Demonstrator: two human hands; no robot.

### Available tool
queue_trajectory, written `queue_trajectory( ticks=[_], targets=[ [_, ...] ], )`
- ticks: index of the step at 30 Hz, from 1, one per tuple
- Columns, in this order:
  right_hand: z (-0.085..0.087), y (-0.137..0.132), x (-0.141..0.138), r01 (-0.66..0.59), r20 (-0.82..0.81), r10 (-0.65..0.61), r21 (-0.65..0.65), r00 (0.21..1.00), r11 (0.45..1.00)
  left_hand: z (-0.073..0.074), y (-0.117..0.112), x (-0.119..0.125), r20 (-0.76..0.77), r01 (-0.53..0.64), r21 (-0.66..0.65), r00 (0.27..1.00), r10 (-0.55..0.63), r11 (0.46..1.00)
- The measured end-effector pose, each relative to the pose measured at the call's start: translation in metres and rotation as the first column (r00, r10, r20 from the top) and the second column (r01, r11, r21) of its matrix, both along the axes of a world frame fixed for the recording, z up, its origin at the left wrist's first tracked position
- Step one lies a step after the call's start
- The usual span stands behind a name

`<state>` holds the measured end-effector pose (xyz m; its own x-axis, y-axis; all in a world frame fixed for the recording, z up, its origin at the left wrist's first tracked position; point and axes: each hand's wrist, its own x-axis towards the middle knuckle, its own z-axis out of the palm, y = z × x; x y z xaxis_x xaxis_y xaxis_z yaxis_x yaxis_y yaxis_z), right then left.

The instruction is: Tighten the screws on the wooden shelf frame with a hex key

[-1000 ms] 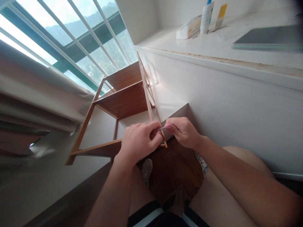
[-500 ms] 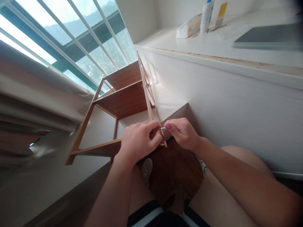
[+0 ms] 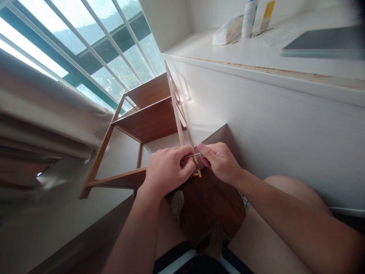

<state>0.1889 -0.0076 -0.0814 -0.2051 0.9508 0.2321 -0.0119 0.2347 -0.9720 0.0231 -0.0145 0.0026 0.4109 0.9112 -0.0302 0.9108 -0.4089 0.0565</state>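
Note:
A wooden shelf rack (image 3: pixel 148 121) with brown boards and a light bamboo frame lies on its side in front of me. My left hand (image 3: pixel 167 169) is closed around the near corner post of the frame. My right hand (image 3: pixel 218 161) pinches a thin metal tool (image 3: pixel 194 155), likely a hex key, whose tip meets the post between the two hands. The joint itself is hidden behind my left fingers.
A white counter (image 3: pixel 256 53) runs along the right, carrying a tissue pack (image 3: pixel 228 32), bottles (image 3: pixel 249 15) and a dark tablet (image 3: pixel 322 43). A barred window (image 3: pixel 85 42) and a curtain (image 3: pixel 42 114) fill the left. My knees and a shoe (image 3: pixel 176 203) are below.
My right hand has turned slightly on the metal tool, its fingers shifting up and left. The left hand and the rack have stayed put.

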Motion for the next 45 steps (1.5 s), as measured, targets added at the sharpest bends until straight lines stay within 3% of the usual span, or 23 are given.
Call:
queue_trajectory(
  ticks=[8, 14, 21, 28, 33, 38, 45],
  targets=[
    [0.001, -0.001, 0.001, 0.000, 0.022, 0.001, -0.025, 1.000, 1.000, 0.000, 0.000, 0.000, -0.001, -0.011, -0.007, 1.000, 0.011, 1.000],
    [-0.001, 0.001, 0.006, 0.008, 0.151, -0.025, 0.111, 0.988, 0.994, 0.001, 0.000, 0.001, -0.010, -0.009, -0.013, 1.000, 0.009, 1.000],
    [-0.006, 0.004, 0.011, 0.067, 0.020, -0.068, 0.056, 0.997, 0.996, 0.000, 0.000, 0.000, -0.010, 0.002, 0.002, 1.000, -0.002, 1.000],
    [-0.007, 0.007, 0.012, -0.072, 0.147, 0.031, 0.283, 0.989, 0.956, 0.001, 0.000, 0.002, -0.022, -0.018, -0.019, 1.000, 0.018, 1.000],
    [-0.013, 0.013, 0.012, -0.064, 0.180, 0.003, 0.335, 0.984, 0.940, 0.001, 0.000, 0.000, -0.025, -0.004, 0.001, 1.000, 0.004, 1.000],
    [-0.021, 0.021, 0.016, -0.123, 0.182, 0.052, 0.409, 0.982, 0.904, 0.000, 0.001, -0.001, -0.011, 0.001, 0.005, 1.000, -0.001, 1.000],
    [-0.022, 0.021, 0.015, -0.104, 0.144, 0.040, 0.466, 0.989, 0.879, -0.001, 0.000, -0.001, -0.005, 0.005, 0.002, 1.000, -0.005, 1.000]
  ],
)
